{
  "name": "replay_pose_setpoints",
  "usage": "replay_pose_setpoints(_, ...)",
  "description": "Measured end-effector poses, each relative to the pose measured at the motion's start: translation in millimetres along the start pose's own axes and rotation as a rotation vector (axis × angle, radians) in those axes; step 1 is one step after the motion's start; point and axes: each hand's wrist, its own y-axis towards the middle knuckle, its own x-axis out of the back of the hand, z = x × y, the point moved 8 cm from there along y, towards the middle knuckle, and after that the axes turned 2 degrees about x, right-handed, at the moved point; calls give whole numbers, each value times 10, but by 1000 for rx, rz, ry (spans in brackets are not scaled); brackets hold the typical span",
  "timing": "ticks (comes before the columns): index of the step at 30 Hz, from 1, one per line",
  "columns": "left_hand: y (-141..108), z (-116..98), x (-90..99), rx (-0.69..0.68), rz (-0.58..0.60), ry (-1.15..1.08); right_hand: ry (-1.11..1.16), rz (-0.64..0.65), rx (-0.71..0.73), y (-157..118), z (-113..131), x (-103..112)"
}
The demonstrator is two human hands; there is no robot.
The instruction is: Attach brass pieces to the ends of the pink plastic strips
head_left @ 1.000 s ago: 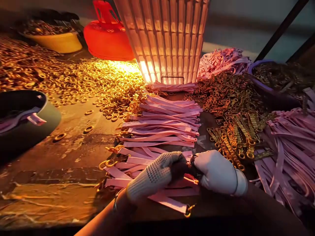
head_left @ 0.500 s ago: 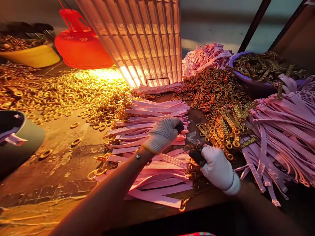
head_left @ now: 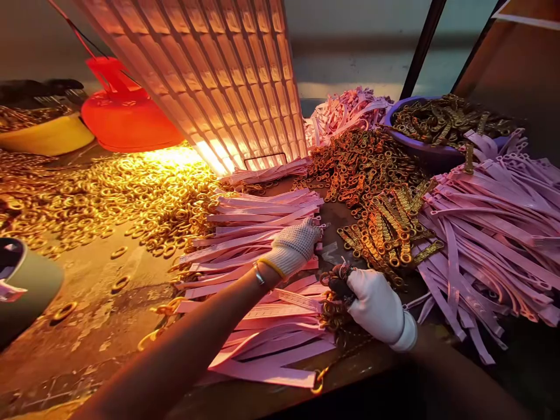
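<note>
Pink straps (head_left: 262,233) lie side by side in a row across the table, many with gold rings at their left ends. My left hand (head_left: 297,245), in a knitted dotted glove, rests on the right ends of these straps with its fingers bent; what its fingertips touch is hidden. To the right, my right hand (head_left: 371,303), in a white glove with dark fingertips, is closed around a bunch of dark cords and small rings (head_left: 339,280). Below it more small rings and a chain hang by the strap ends. One gold ring (head_left: 318,382) sits at the lowest strap's end.
Loose gold rings (head_left: 149,198) cover the left under a red lamp (head_left: 126,116). A ribbed panel (head_left: 227,76) stands behind. Gold links (head_left: 363,169), a purple basin (head_left: 420,143) and more pink straps (head_left: 494,221) lie right. A bin (head_left: 39,286) stands left, a yellow container (head_left: 52,137) behind.
The view has shifted, so the lamp and panel sit lower and further left. My left hand has turned, its dark fingertips no longer showing. My right hand still grips the bunch.
</note>
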Motion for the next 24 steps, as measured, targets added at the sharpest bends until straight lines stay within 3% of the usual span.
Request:
replay_pose_setpoints(3,-265,-14,146,2,-6,-36,56,-51,43,38,90,80)
replay_pose_setpoints(8,-1032,148,155,345,147,-629,39,-15,134,185,361,63)
replay_pose_setpoints(12,-1478,194,143,452,131,-757,-109,86,158,295,609,-104)
replay_pose_setpoints(15,-1580,255,112,414,99,-666,-250,135,192,306,749,-238)
replay_pose_setpoints(20,-1556,229,96,122,7,-412,-395,186,236,234,819,-392)
replay_pose_setpoints(24,-1577,302,58,201,40,-518,-365,212,209,222,820,-337)
